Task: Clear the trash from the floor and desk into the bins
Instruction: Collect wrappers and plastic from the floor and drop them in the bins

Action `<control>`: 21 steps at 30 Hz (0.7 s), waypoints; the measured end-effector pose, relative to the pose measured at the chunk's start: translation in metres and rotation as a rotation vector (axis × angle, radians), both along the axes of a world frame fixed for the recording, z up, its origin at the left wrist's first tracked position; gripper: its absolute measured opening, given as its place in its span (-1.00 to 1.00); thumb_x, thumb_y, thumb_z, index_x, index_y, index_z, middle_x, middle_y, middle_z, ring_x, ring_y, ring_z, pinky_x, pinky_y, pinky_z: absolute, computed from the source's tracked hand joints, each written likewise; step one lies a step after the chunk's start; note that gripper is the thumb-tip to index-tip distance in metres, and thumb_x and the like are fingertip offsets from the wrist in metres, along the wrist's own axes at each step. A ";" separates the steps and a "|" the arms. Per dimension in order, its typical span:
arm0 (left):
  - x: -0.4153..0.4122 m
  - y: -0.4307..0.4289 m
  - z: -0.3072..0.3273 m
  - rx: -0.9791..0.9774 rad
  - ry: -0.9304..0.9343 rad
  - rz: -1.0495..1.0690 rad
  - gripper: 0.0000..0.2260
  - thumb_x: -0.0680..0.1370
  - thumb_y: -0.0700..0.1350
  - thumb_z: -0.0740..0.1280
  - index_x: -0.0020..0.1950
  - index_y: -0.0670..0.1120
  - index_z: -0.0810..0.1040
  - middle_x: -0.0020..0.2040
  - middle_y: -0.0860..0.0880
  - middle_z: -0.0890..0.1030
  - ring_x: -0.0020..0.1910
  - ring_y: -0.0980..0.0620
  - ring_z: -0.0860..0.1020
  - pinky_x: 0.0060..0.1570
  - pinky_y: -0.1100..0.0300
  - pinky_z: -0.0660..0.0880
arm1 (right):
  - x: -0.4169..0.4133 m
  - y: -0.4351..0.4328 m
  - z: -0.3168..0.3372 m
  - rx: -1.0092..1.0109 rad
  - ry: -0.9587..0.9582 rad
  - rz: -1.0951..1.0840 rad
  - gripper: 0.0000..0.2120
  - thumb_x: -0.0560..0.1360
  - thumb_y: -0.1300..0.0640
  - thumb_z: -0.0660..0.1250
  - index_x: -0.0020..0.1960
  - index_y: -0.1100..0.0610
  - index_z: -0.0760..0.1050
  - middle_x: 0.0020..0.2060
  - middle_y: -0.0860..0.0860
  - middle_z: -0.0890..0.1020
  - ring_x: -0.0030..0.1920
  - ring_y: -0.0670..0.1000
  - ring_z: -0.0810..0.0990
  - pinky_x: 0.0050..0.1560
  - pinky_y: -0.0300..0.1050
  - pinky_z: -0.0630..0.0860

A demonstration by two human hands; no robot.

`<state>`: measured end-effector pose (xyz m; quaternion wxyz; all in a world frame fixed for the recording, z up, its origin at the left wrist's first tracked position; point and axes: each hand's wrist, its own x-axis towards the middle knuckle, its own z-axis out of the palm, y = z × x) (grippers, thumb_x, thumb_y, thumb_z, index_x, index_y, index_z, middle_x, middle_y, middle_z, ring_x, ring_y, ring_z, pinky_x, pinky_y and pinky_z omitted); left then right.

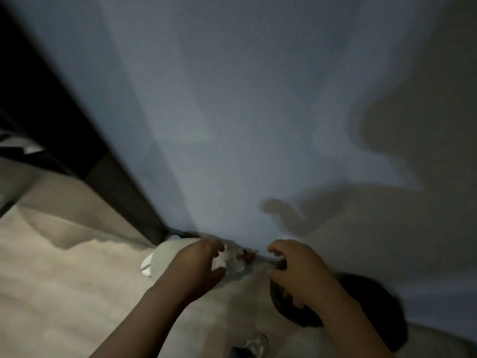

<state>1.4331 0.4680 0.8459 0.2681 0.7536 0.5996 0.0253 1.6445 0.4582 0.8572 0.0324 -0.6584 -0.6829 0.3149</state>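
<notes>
Pale floor (pixel 77 293) under bluish wall (pixel 232 125), lower centre: crumpled white paper wad (pixel 233 263), pinched by left hand (pixel 198 264), just left of dark round bin (pixel 291 313); right hand (pixel 296 275) curled over rim, grip indeterminable.

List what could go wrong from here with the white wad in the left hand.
1. The left hand holds the crumpled white wad between the white bin and the dark bin, above neither opening. If it is let go now, it would likely land on the floor.
2. The right hand hangs over the dark bin's rim and might block the drop or tip the bin.
</notes>
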 end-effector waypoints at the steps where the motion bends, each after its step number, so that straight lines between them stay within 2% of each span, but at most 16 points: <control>1: -0.024 -0.008 0.006 0.004 -0.001 0.052 -0.61 0.50 0.06 0.34 0.31 0.08 0.43 0.20 0.14 0.54 0.13 0.16 0.51 0.05 0.35 0.40 | -0.023 0.003 0.007 0.021 0.002 0.056 -0.76 0.48 0.13 0.29 0.13 0.14 0.49 0.05 0.03 0.54 0.03 0.02 0.52 0.05 -0.06 0.49; 6: -0.150 -0.060 0.031 0.026 -0.002 0.277 -0.63 0.50 0.06 0.33 0.29 0.08 0.42 0.18 0.13 0.54 0.14 0.14 0.50 0.08 0.30 0.42 | -0.153 -0.004 0.035 0.107 0.049 0.294 -0.62 0.44 0.08 0.34 0.25 0.02 0.46 0.14 -0.04 0.53 0.14 -0.04 0.50 0.13 -0.19 0.44; 10: -0.249 -0.112 0.049 0.043 0.003 0.432 -0.65 0.50 0.05 0.31 0.28 0.10 0.42 0.19 0.16 0.53 0.14 0.15 0.49 0.04 0.33 0.39 | -0.264 -0.028 0.049 0.122 0.108 0.416 -0.63 0.41 0.06 0.35 0.21 -0.07 0.48 0.13 -0.11 0.54 0.11 -0.09 0.50 0.13 -0.24 0.44; 12: -0.297 -0.140 0.059 0.062 0.008 0.527 -0.64 0.51 0.04 0.31 0.30 0.10 0.41 0.20 0.16 0.52 0.14 0.15 0.49 0.05 0.32 0.41 | -0.319 -0.040 0.053 0.122 0.122 0.507 -0.63 0.38 0.05 0.36 0.19 -0.06 0.50 0.11 -0.10 0.56 0.09 -0.09 0.52 0.14 -0.20 0.46; 15: -0.361 -0.182 0.071 0.082 0.017 0.672 -0.63 0.51 0.05 0.30 0.31 0.09 0.40 0.21 0.16 0.52 0.14 0.15 0.50 0.06 0.31 0.42 | -0.398 -0.055 0.061 0.148 0.123 0.659 -0.60 0.39 0.06 0.35 0.23 -0.06 0.49 0.13 -0.11 0.55 0.12 -0.11 0.52 0.11 -0.27 0.43; 21: -0.458 -0.255 0.080 0.121 0.014 0.970 -0.65 0.51 0.05 0.30 0.30 0.09 0.41 0.20 0.17 0.52 0.14 0.17 0.49 0.06 0.31 0.42 | -0.538 -0.079 0.070 0.133 0.149 0.920 -0.59 0.37 0.07 0.35 0.22 -0.08 0.49 0.13 -0.14 0.55 0.08 -0.14 0.52 0.09 -0.23 0.48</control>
